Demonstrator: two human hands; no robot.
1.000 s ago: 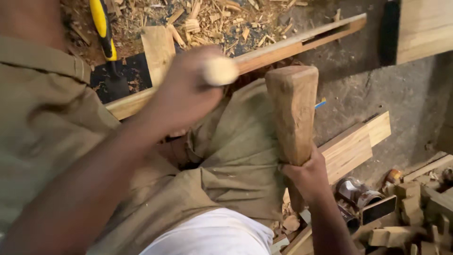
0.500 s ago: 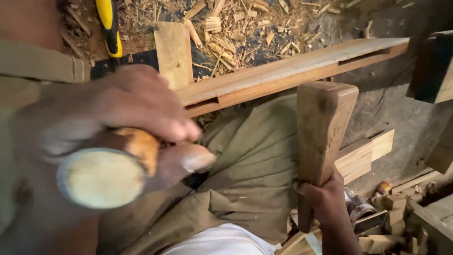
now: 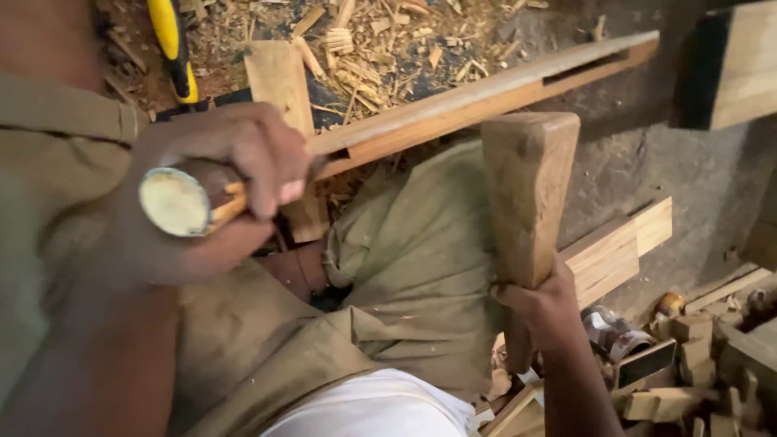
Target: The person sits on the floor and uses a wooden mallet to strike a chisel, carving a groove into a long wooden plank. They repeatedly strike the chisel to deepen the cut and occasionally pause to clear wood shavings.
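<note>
Over the person's lap, the left hand [image 3: 218,186] is wrapped tight round a round wooden chisel handle [image 3: 182,202], the fingers [image 3: 267,166] curled fully closed over it and the pale butt end of the handle facing the camera. The tool's lower part is hidden behind the hand, where it meets a long wooden rail [image 3: 486,97] that runs slantwise from beside the hand up to the right, with a slot cut near its far end. To the right, the right hand [image 3: 546,311] grips the shaft of a wooden mallet [image 3: 526,194], its fingers closed round the shaft just under the blocky head, which stands upright and apart from the chisel handle. Wood chips [image 3: 380,40] litter the floor beyond the rail, beside a yellow-handled tool [image 3: 171,44]. Wooden offcuts [image 3: 696,356] lie at lower right.
</note>
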